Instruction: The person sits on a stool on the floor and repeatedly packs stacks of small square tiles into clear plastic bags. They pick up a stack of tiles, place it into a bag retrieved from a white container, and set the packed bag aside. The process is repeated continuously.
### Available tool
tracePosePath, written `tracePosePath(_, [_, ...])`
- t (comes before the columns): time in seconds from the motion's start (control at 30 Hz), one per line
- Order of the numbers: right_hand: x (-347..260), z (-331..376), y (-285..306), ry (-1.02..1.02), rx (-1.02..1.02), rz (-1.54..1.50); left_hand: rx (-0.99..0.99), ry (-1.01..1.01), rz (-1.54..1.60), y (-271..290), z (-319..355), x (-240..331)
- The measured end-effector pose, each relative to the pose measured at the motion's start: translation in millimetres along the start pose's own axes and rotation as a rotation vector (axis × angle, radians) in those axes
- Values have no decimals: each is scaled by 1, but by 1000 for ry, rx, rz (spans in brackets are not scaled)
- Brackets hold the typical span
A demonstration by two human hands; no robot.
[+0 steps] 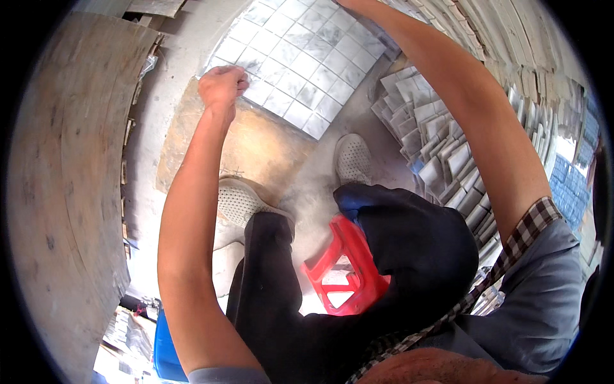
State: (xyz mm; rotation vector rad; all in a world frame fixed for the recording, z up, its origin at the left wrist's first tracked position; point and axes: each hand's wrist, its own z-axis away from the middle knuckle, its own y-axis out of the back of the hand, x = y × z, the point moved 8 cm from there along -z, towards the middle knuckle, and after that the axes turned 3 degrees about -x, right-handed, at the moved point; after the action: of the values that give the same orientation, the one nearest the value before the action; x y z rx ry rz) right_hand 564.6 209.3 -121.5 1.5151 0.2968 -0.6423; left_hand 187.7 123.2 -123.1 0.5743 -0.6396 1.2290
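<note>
A sheet of square white-and-grey marble mosaic tiles (pixel 300 54) lies at the top of the view, slanted, over a worn brown board (pixel 256 131). My left hand (pixel 222 88) is at its left edge, fingers curled closed on the border of the sheet. Only the wrist side of my right hand (pixel 350 3) shows near the sheet's far right corner; the picture's upper rim cuts off its fingers.
Stacks of marble tile sheets (pixel 441 141) stand close on the right. A red plastic stool (pixel 348 269) is beneath me, between my legs. A large wooden board (pixel 70 173) fills the left side, with a blue container (pixel 167 349) at lower left.
</note>
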Motion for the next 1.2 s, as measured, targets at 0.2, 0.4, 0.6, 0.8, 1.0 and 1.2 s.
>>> tracePosePath(0.2, [-32, -14, -8, -116, 90, 105, 127, -29, 98, 38, -17, 3])
tracePosePath(0.4, [-51, -12, -6, -250, 84, 179, 261, -24, -164, 53, -15, 15])
tracePosePath(0.6, [-61, -10, -10, -332, 64, 282, 210, -6, -10, 69, -20, 6])
tracePosePath(0.8, [-62, -13, -24, -270, 120, 230, 401, -118, -293, 87, -17, 11])
tracePosePath(1.0, [-65, -10, -15, -287, 128, 275, 252, -759, -1136, -1, 28, 59])
tracePosePath(1.2, [-80, -6, -16, -320, 94, 189, 60, -902, -1463, -34, 25, 23])
